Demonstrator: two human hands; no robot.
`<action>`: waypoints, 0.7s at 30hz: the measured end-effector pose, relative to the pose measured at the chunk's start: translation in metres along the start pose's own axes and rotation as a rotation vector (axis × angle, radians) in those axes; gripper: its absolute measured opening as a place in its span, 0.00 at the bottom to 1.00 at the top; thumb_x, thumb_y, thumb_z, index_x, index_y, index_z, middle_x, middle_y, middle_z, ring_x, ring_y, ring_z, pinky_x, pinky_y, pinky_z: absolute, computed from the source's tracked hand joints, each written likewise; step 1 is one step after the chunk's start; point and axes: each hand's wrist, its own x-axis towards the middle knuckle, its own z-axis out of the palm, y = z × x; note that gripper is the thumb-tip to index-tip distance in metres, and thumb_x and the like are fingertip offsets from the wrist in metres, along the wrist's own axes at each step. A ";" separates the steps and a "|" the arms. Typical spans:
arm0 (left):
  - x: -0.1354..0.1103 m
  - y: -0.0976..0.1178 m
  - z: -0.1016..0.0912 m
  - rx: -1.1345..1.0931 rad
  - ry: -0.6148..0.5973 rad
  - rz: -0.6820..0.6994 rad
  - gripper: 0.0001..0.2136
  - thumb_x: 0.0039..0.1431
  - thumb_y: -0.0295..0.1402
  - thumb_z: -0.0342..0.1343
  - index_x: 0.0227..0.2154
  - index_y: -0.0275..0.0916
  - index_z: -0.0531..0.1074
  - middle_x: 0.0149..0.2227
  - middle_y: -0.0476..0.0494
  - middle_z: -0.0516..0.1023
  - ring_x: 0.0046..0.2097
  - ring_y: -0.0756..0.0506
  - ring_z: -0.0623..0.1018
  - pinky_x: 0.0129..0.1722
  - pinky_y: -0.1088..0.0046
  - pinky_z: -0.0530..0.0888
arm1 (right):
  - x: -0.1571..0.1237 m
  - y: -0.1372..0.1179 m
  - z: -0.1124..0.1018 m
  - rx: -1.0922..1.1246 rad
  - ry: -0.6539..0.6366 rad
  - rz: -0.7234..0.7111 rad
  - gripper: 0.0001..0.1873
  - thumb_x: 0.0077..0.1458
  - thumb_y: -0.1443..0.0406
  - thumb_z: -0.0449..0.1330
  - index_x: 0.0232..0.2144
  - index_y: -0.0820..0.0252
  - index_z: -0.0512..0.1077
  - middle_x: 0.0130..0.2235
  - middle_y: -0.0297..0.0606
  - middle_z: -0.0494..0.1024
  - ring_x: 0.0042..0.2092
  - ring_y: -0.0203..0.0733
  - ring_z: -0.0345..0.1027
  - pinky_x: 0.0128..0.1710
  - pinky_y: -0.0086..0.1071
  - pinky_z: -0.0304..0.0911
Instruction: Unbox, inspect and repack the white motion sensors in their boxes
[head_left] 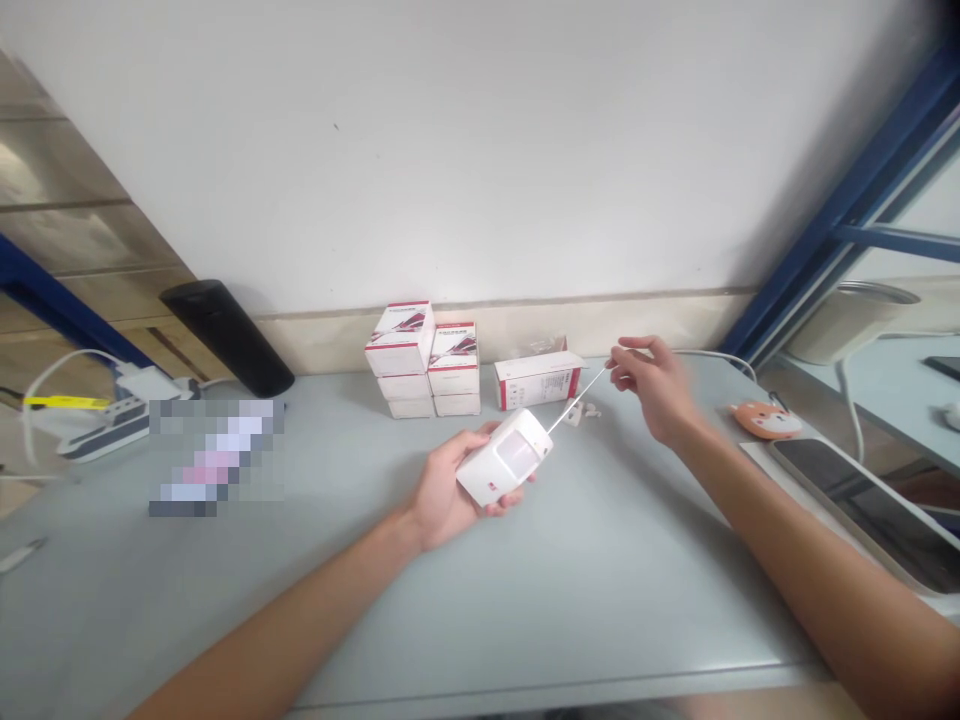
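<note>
In the head view, the left hand [442, 495] holds a white motion sensor [501, 458] above the tabletop [615, 570], its fingers [506, 506] closed around the underside of the housing. The right hand [654, 388] is raised, its fingers [628, 350] pinching the far end of a thin white wire [577, 400] that runs taut from the sensor's upper end.

The sensor's long axis slants from lower left to upper right, with its lens face turned upward and the wire continuing that line. The sensor is out in the hands with its wire drawn clear; nothing shows it mounted.

Just below the right fingers lie small white pieces [583, 410]. Near them is a white box on its side [538, 380], with stacked boxes [422, 360] farther left. An orange cat-faced pouch [766, 420] sits to the right of the fingers.
</note>
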 end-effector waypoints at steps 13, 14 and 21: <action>0.000 -0.004 -0.002 -0.109 0.077 0.109 0.21 0.63 0.41 0.51 0.51 0.31 0.75 0.39 0.30 0.80 0.28 0.45 0.75 0.25 0.73 0.63 | -0.058 -0.010 0.039 -0.158 -0.257 -0.097 0.17 0.61 0.48 0.66 0.40 0.53 0.80 0.27 0.32 0.76 0.29 0.41 0.68 0.30 0.35 0.62; 0.000 -0.004 -0.002 -0.120 0.084 0.114 0.21 0.63 0.40 0.52 0.52 0.30 0.75 0.39 0.30 0.80 0.29 0.45 0.75 0.25 0.73 0.63 | -0.063 -0.009 0.042 -0.192 -0.299 -0.095 0.17 0.61 0.48 0.65 0.42 0.53 0.80 0.27 0.32 0.76 0.30 0.42 0.68 0.31 0.36 0.63; -0.001 -0.005 0.006 -0.179 0.157 0.124 0.21 0.66 0.44 0.53 0.49 0.29 0.77 0.38 0.28 0.81 0.28 0.46 0.75 0.25 0.74 0.64 | -0.080 0.002 0.051 -0.304 -0.552 -0.234 0.09 0.64 0.57 0.61 0.40 0.51 0.81 0.45 0.38 0.84 0.44 0.48 0.76 0.41 0.41 0.68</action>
